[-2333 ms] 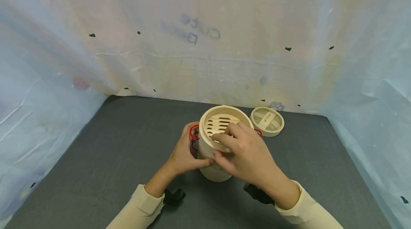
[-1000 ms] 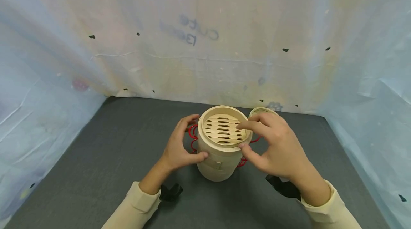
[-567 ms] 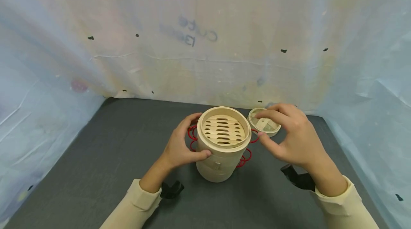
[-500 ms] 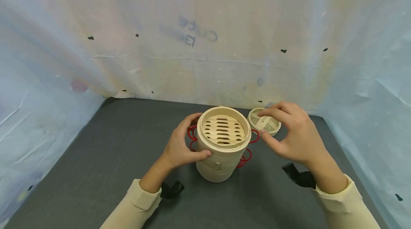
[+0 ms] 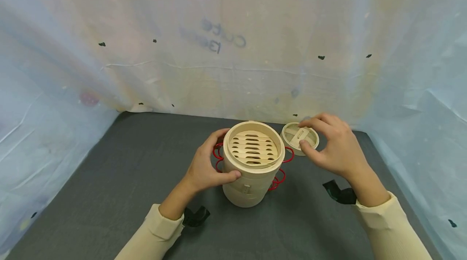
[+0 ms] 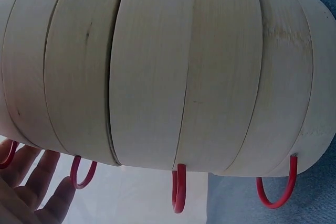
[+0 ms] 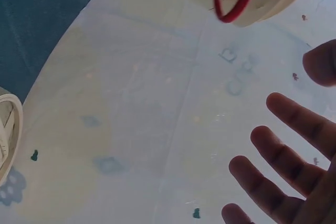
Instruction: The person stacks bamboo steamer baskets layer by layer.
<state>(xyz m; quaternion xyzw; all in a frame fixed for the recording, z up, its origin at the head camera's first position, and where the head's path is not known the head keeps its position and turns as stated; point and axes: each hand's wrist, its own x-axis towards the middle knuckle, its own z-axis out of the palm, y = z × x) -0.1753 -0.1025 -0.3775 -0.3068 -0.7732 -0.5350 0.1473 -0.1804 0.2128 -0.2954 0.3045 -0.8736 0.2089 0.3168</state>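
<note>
A stack of pale bamboo steamer baskets [image 5: 246, 185] stands upright on the dark tabletop, with red loop handles [image 5: 289, 154] down its sides. Its top tier lies uncovered, showing a slatted floor [image 5: 253, 146]. My left hand [image 5: 204, 171] grips the stack from the left, thumb across the front and fingers round the far side. Those fingers [image 6: 39, 182] show beside the red loops in the left wrist view. Behind and right lies the round woven lid [image 5: 292, 132]. My right hand [image 5: 337, 146], fingers spread and holding nothing, hovers above the lid's right side, overlapping it in the head view.
The dark table [image 5: 146, 150] ends at a pale plastic sheet [image 5: 226, 86] hung behind it, close to the lid. Similar sheeting [image 5: 430, 142] borders the right side. Black straps [image 5: 339, 192] sit on both wrists.
My right hand has left the top tier's rim and moved right to the lid, then slightly nearer it. My left hand stays on the stack, which has barely shifted.
</note>
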